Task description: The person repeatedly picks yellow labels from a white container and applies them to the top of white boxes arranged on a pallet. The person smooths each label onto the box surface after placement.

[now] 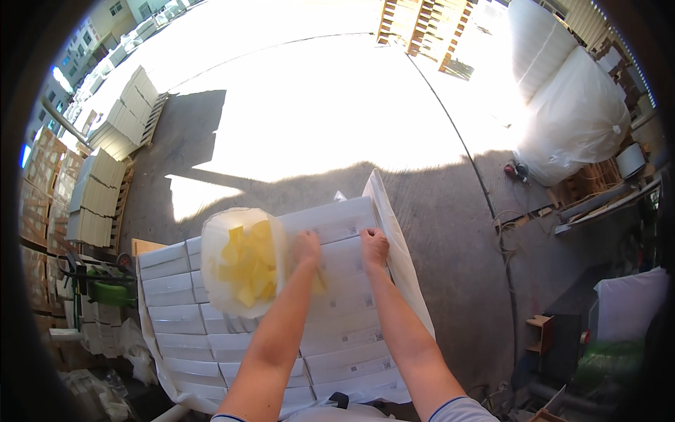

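Note:
Both my arms reach forward over a layer of white boxes (337,271) laid side by side in rows. My left hand (307,246) is closed above a far box, its fingers curled and slightly blurred. To its right, my right hand (375,246) is closed in a pinch at the right end of the same box row. What either hand holds is too small or hidden to name. Left of my left forearm, a translucent white plastic container (214,225) rests on the boxes with several yellow pieces (246,260) inside. Another yellow piece (318,283) shows beside my left forearm.
White sheeting (397,246) stands up along the stack's right edge. Stacked pale boxes (98,190) on pallets stand at left, near a green machine (112,292). At far right are large plastic-wrapped bundles (573,119); wooden pallets (425,32) stand farther back on the concrete floor (450,204).

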Demonstrator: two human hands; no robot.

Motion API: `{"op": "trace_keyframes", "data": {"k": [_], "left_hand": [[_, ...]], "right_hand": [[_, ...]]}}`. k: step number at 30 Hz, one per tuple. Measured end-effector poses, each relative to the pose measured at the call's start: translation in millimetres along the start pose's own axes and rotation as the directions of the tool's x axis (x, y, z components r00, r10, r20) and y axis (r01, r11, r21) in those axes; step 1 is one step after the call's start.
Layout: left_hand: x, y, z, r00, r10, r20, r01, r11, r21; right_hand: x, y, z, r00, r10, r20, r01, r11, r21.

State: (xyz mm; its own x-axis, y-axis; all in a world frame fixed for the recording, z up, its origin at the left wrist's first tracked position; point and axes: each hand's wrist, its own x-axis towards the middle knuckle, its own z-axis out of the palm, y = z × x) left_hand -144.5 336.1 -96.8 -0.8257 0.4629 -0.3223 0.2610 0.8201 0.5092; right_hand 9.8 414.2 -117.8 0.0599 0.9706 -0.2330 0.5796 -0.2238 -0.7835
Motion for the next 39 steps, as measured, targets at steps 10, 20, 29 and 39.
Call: {"op": "trace_keyframes", "data": {"k": [10, 20, 29, 39], "left_hand": [[16, -13, 7, 0.999, 0.039, -0.021, -0.036, 0.995, 0.092], [17, -9, 3, 0.999, -0.033, 0.026, 0.032, 0.998, 0.051], [19, -14, 9, 0.997, -0.07, 0.01, 0.07, 0.997, 0.039], [-16, -28, 17, 0.975, -0.022, -0.221, -0.004, 0.993, -0.119]], "right_hand": [[-4, -10, 17, 0.991, -0.134, -0.02, 0.127, 0.967, -0.219], [-10, -22, 18, 0.995, -0.094, -0.036, 0.08, 0.955, -0.285], [7, -22, 14, 0.982, 0.05, 0.182, -0.065, 0.995, 0.077], [-35, -48, 85, 0.521, -0.072, 0.851, -0.761, 0.413, 0.501]]}}
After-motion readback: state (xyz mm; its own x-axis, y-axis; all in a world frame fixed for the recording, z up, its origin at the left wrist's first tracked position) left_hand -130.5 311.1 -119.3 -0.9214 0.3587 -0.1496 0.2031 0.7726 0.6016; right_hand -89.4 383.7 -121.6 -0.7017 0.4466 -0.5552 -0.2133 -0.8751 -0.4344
